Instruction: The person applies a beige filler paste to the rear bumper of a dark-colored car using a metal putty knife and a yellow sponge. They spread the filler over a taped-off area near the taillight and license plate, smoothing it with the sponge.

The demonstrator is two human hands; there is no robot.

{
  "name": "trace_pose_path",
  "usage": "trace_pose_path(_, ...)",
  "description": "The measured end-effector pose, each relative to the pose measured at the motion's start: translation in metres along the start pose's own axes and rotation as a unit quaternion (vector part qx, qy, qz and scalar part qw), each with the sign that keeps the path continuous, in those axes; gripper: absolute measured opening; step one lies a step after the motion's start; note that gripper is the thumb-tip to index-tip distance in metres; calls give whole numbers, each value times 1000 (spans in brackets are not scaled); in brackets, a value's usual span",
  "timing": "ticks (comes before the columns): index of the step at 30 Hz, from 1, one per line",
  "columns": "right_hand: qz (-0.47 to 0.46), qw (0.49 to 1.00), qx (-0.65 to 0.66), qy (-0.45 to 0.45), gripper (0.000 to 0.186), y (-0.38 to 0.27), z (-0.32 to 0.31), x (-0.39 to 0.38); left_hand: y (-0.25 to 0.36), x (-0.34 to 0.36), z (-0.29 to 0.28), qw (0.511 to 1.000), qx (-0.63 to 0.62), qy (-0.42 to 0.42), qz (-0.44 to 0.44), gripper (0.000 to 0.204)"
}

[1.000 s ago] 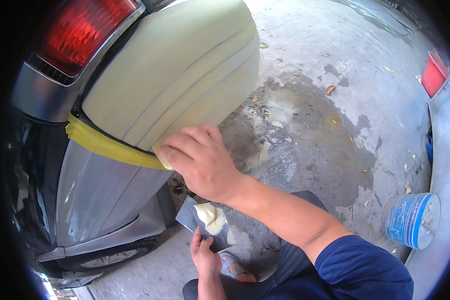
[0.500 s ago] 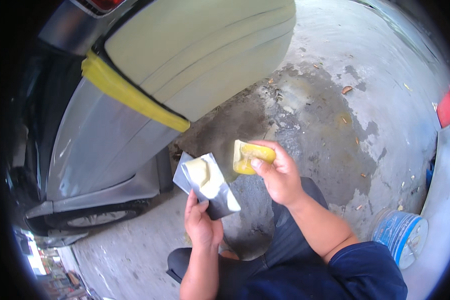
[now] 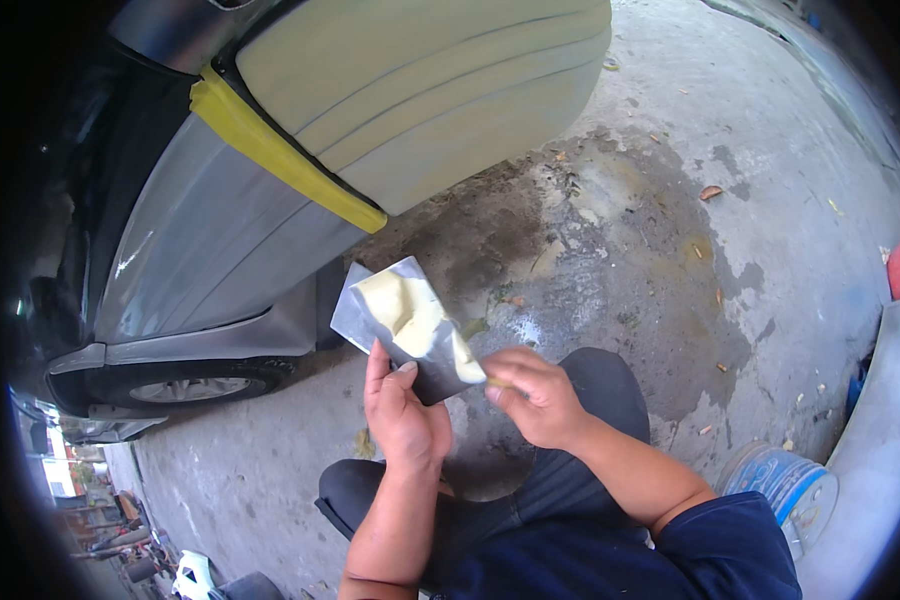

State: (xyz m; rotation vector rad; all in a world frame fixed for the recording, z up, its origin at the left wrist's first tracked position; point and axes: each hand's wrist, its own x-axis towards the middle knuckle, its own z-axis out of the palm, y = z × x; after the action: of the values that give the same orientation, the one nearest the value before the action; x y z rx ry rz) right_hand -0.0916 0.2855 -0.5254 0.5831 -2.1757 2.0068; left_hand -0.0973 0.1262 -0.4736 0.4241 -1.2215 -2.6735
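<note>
My left hand (image 3: 407, 420) grips a flat grey putty board (image 3: 432, 383) by its near edge, with the thumb on top. A thick mound of cream putty (image 3: 395, 302) lies on the board, and a smaller streak runs toward its right corner. Another flat grey sheet (image 3: 346, 318) sticks out under the board's left side. At the right corner, my right hand (image 3: 538, 400) pinches a yellow putty spreader (image 3: 499, 382). It is seen almost edge-on, largely hidden by the fingers, against the putty's end.
Ahead on the left stands a vehicle with a dull beige panel (image 3: 450, 100), yellow masking tape (image 3: 280, 160) along its edge, a grey panel (image 3: 195, 230) and a wheel (image 3: 190, 388). A blue-and-white bucket (image 3: 785, 485) sits right. Damp patches mark the concrete floor (image 3: 610, 270).
My right hand has come down and left with the spreader, from above the floor to the board's right corner. The spreader has turned from flat-on to edge-on. The board has shifted slightly up and left.
</note>
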Motion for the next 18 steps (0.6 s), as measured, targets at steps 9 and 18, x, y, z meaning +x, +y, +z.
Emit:
trace_pose_path(9,-228,947,-221,49,32,-33,-63,34,-1,-19,18,974,173,-27,144,52)
trace_pose_path(18,-197,955,-217,-45,25,-5,-88,27,-19,-27,38,850,465,-36,246,49)
